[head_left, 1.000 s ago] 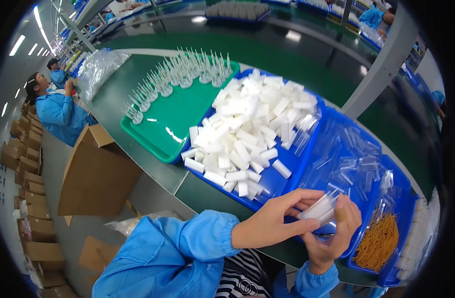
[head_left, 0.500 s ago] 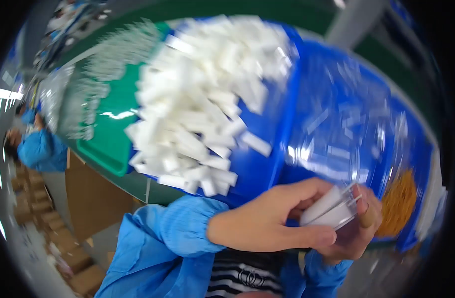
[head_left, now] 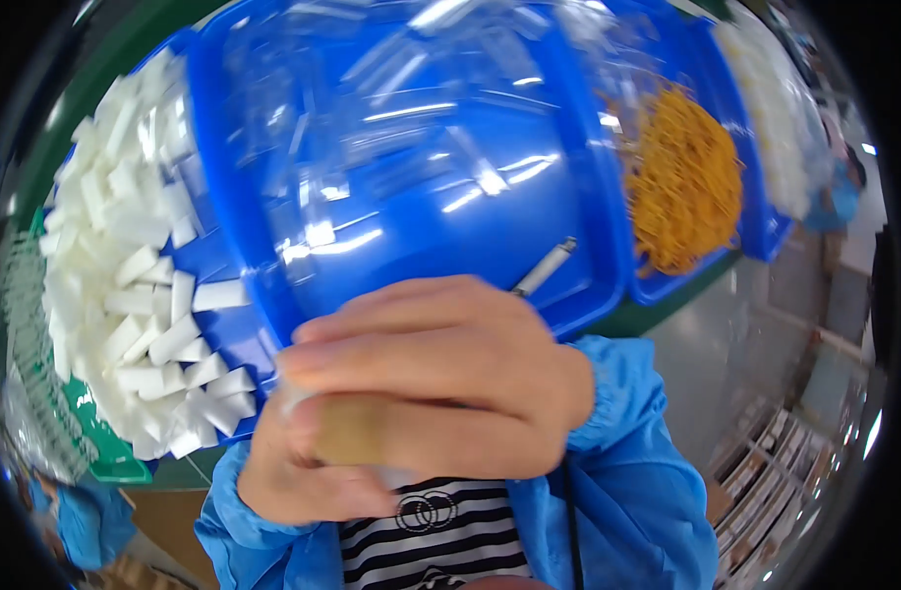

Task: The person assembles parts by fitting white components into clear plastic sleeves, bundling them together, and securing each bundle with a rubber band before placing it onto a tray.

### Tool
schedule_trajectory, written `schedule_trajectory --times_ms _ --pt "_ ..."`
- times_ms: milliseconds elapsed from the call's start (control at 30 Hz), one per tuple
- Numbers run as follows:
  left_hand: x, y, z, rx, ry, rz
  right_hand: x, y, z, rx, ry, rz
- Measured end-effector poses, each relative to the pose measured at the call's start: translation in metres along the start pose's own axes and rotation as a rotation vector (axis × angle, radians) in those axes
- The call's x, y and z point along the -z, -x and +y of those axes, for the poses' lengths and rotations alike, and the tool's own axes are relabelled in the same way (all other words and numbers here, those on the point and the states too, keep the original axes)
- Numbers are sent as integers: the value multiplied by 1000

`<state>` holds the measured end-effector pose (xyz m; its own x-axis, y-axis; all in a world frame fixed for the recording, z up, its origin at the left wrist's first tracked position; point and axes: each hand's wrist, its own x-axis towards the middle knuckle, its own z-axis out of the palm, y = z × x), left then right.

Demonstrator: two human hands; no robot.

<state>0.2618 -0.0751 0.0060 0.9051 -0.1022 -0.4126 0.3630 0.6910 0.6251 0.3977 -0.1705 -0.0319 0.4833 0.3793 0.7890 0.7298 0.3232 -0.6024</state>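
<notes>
Fingers of the right hand (head_left: 450, 379) are now wrapping over the left hand (head_left: 285, 477), both gripping snugly a mostly covered pale piece (head_left: 291, 400) near the blue tray (head_left: 440, 241), so its state is becoming unreadable.

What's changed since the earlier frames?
The view swung right. The right hand moved left, over the left hand; the piece they held is now too covered to make out, and no release shows. The white blocks and rubber bands stayed heaped.
</notes>
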Motion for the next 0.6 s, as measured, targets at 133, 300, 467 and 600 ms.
schedule_trajectory --times_ms 133,300,467,600 --pt "1 0 -6 -185 97 -78 14 -9 -1 78 -286 -249" --pt "0 -17 -16 -388 237 -179 41 -26 -14 7 -277 -532" --pt "-5 -12 -10 -469 168 46 138 -68 19 8 515 -384" --pt "-20 -11 -14 -501 -81 181 206 -79 61 105 851 -501"
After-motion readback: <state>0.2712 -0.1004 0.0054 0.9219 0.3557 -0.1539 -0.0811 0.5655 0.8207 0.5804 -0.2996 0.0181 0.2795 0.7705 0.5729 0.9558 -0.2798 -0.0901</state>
